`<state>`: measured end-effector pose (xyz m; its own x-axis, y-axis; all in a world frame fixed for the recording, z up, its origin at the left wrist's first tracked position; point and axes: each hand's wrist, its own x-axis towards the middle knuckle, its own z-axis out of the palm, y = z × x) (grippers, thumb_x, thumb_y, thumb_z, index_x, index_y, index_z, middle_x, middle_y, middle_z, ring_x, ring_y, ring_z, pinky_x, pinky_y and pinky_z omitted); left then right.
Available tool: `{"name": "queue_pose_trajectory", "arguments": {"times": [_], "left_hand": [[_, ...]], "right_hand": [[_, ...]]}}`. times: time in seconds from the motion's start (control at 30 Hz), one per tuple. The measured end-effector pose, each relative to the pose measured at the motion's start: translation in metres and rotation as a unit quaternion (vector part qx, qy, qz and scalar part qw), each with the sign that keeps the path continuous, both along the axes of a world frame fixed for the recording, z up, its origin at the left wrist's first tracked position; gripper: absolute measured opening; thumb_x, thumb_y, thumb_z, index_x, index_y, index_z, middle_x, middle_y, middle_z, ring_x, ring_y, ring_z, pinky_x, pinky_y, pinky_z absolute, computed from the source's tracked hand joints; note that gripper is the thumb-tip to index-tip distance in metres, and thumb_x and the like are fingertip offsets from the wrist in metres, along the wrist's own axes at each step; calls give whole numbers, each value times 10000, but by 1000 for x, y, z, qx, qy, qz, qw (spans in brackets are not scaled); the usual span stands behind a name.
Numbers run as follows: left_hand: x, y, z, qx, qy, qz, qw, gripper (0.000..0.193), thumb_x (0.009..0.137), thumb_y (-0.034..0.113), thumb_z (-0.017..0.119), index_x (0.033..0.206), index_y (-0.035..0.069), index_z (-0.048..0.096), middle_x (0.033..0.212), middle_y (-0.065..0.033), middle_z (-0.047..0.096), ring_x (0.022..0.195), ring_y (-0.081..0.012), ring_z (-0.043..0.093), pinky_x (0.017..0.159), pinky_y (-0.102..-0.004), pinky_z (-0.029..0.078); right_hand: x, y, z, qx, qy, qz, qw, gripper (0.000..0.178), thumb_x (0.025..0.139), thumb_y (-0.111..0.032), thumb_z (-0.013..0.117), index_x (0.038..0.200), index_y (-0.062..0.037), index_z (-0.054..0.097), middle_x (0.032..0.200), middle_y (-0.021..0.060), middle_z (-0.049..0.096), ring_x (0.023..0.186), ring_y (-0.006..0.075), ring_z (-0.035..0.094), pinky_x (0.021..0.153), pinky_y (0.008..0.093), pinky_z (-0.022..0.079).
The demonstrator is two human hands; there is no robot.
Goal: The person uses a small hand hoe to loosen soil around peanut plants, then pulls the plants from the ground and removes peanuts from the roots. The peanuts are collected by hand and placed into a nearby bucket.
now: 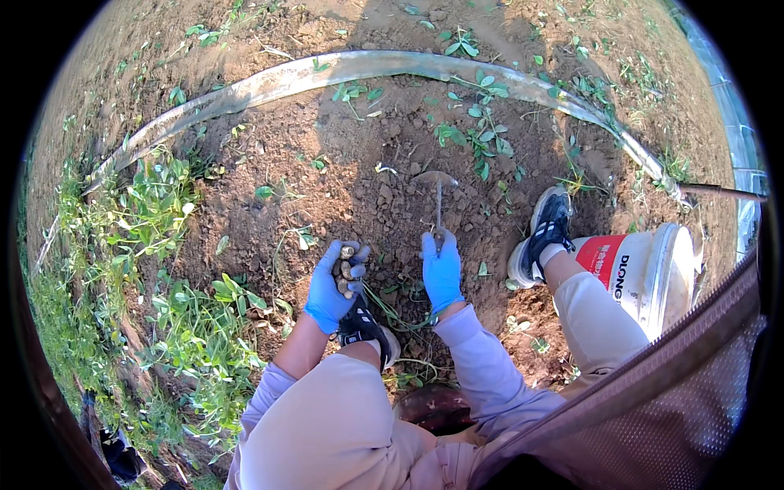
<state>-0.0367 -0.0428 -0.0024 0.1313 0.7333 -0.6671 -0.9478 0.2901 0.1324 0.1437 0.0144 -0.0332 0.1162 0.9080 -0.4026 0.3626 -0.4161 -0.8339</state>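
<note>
Leafy plants [204,327]: on our left; we'd best not snag a sleeve there.
Left hand [328,300]: blue-gloved, fingers curled round a small cluster; we should cup it snugly so none roll out.
Pods [345,270]: tan, peanut-like, sitting in that palm.
Right hand [442,273]: fingers seemingly wrapped round a handle; the exact grip we can't tell.
Hoe [435,177]: blade out ahead; we'd draw it shallowly, clear of our feet.
Bucket [641,273]: white and red, beside our right shoe [547,234].
</note>
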Motion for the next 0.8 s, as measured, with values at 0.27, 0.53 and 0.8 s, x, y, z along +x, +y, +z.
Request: {"name": "queue_pose_trajectory", "arguments": {"times": [0.27, 0.53, 0.8], "left_hand": [[17, -14, -38, -13, -48, -79, 996, 247, 850, 335, 516, 843, 90, 493, 870, -65, 542, 604, -111, 485, 416, -192, 381], [25, -32, -55, -47, -41, -135, 989, 237, 874, 313, 467, 776, 99, 495, 887, -64, 514, 593, -108, 465, 390, -171, 359], [24, -33, -63, -21, -59, -115, 991, 207, 843, 311, 523, 798, 109, 509, 874, -54, 546, 587, -105, 476, 385, -194, 352]], "right_hand": [[57, -63, -29, -147, -343, 177, 911, 402, 693, -376, 627, 829, -10, 532, 866, 205, 554, 788, 346, 560, 685, 440, 451], [25, -65, -23, -161, 94, -58, 981, 211, 818, -220, 546, 778, -26, 476, 577, 136, 519, 472, 336, 508, 461, 381, 408], [-16, 37, -2, -2, -242, 160, 957, 233, 819, -235, 547, 865, -26, 457, 686, 192, 567, 663, 374, 565, 560, 446, 431]]}}
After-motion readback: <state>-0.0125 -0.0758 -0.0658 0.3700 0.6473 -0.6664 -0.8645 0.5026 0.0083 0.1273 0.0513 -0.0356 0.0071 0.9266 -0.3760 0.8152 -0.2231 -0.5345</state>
